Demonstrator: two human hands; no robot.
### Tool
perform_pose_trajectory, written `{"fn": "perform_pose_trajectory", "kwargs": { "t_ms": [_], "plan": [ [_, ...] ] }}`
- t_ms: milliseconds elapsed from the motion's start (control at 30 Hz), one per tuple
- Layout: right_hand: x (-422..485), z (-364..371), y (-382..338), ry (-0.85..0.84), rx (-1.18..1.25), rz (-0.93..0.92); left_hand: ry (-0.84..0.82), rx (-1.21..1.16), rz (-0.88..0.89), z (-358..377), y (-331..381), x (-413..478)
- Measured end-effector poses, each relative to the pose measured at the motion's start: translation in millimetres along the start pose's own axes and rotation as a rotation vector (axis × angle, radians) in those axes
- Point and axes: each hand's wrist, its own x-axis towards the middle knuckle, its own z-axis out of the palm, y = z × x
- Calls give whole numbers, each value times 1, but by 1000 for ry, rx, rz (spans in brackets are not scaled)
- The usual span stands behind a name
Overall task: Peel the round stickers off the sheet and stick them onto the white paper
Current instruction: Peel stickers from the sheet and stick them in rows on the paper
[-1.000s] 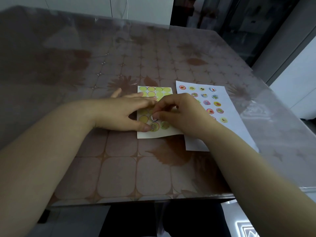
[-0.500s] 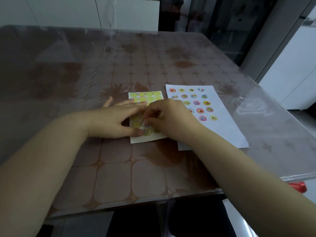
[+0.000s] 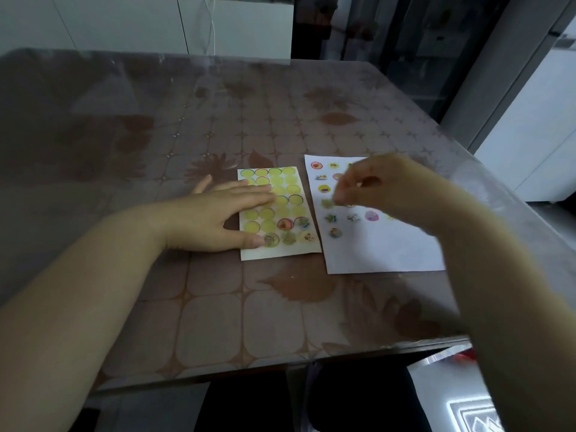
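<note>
The sticker sheet point(image 3: 278, 247) lies on the table, mostly bare yellow circles with several picture stickers left in its lower rows. My left hand point(image 3: 218, 213) lies flat on the sheet's left side, fingers straight. To its right lies the white paper point(image 3: 386, 247), with several round stickers stuck on its upper half. My right hand point(image 3: 383, 188) hovers blurred over the paper's upper part, fingertips pinched together, apparently on a small sticker point(image 3: 339, 199) that the blur hides.
The brown patterned table point(image 3: 218, 322) has a clear cover, and its front edge runs close to me. White cabinets stand behind, a dark doorway at the back right. A red object point(image 3: 464, 357) shows below the table's front right corner.
My right hand has left the sticker sheet and moved right and up over the white paper. My left hand stays pressed on the sheet. The view has shifted a little.
</note>
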Motion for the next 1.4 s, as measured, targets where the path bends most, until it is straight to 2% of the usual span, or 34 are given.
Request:
{"fn": "perform_pose_trajectory", "kwargs": {
  "t_ms": [167,333,700,900,1067,1233,1300,1400],
  "plan": [
    [-17,-4,30,-25,-3,160,32,10,20,1,-3,2],
    [-14,7,38,47,30,169,42,-4,26,2,-5,2],
    [-9,9,39,58,13,161,39,7,23,1,-5,1],
    [1,4,44,-38,-37,258,43,19,39,2,-6,3],
    [1,4,42,-27,-20,226,35,7,30,1,-6,2],
    [1,-9,21,109,-68,97,53,28,-3,2,-6,2],
    [7,-8,5,65,-102,-4,60,36,-16,2,-5,3],
    [21,11,-10,-97,-115,-105,71,45,-15,1,-4,2]
  ]
}}
